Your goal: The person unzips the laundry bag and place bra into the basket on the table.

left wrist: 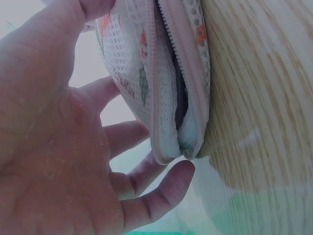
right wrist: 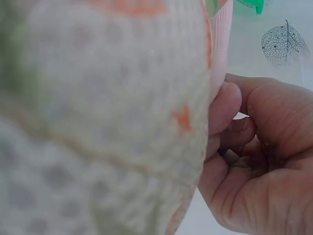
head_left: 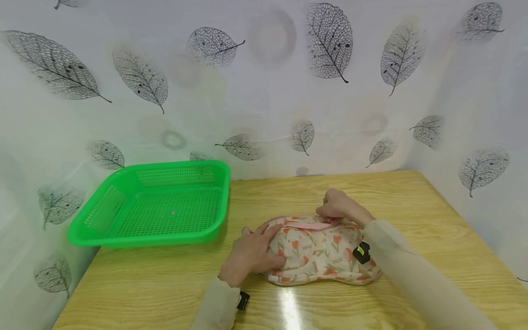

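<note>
A mesh laundry bag [head_left: 313,256] with orange tulips and a pink zipper [head_left: 309,225] lies on the wooden table. My left hand [head_left: 255,251] holds its left end, thumb on the near side and fingers spread along the far side. In the left wrist view the zipper's two toothed edges [left wrist: 168,44] stand apart, with something dark in the gap. My right hand [head_left: 340,205] pinches the zipper edge at the bag's upper right with curled fingers. The right wrist view shows those fingertips [right wrist: 226,105] against the pink strip; the zipper pull is hidden.
A green plastic basket [head_left: 222,206] with perforated walls stands at the table's left, left of the bag. Behind the wooden table [head_left: 165,284] hangs a white cloth [head_left: 264,91] printed with leaves; it also runs along both sides.
</note>
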Available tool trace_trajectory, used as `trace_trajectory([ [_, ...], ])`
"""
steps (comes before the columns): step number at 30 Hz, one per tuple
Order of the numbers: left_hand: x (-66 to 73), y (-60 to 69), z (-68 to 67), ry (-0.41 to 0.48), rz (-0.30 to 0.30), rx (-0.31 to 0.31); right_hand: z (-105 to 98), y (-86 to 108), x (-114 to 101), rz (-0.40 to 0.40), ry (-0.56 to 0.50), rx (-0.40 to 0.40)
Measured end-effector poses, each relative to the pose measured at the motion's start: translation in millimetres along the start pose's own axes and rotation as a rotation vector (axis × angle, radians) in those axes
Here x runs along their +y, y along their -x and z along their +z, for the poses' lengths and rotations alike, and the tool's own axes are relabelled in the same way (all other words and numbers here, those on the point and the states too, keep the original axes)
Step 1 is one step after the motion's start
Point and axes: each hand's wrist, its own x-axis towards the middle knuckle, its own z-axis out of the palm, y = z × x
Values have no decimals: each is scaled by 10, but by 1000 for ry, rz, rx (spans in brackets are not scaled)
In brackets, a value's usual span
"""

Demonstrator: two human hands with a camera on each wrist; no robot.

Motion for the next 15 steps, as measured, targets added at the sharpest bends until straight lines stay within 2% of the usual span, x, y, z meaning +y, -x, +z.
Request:
trace_trajectory([
  [15, -12, -16, 5, -11, 6, -7, -19, -3, 44, -23, 21, 17],
])
